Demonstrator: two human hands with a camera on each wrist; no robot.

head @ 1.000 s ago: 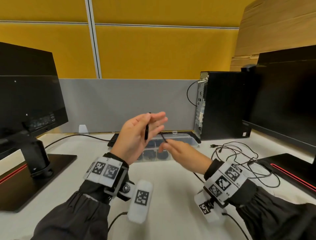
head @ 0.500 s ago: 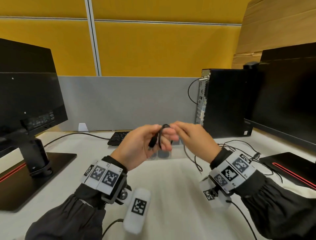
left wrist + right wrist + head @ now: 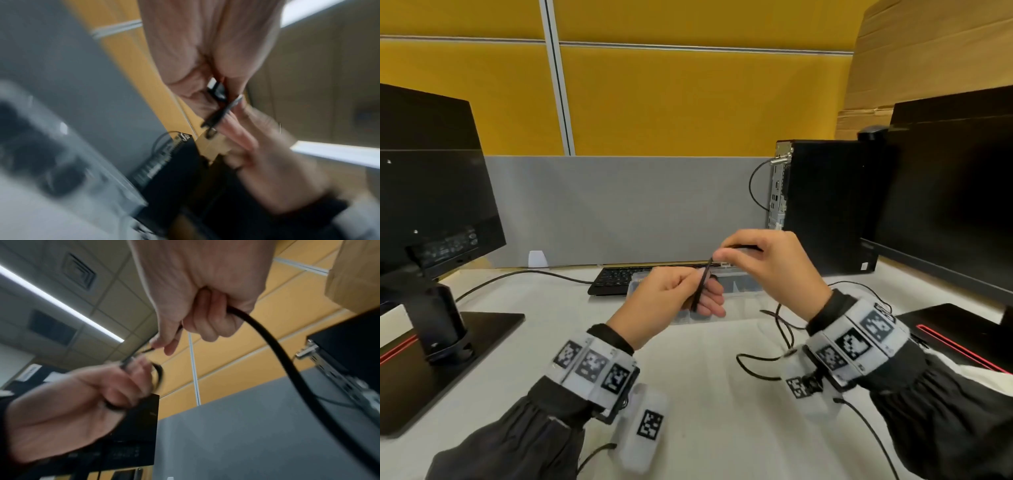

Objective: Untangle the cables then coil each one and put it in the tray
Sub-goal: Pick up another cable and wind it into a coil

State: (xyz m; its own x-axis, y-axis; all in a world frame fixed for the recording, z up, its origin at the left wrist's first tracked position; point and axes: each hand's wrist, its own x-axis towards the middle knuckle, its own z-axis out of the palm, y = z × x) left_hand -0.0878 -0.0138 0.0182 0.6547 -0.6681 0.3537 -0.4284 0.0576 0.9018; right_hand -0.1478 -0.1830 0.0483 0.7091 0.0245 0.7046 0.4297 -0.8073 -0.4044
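Both forearms reach forward over the white surface, wrists raised, so the hands meet in the air in front of the clear tray at its far middle. The right hand, higher and knuckles up, pinches the black cable between thumb and curled fingers. The left hand, just below and left of it, has its fingers curled around the cable's small coiled loops, and the slack trails down to the right onto the surface.

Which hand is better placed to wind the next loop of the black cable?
Right. The left hand already grips the small coil, so it serves as anchor. The right hand pinches the black cable just above it, and the loose length trails from it down to the desk.
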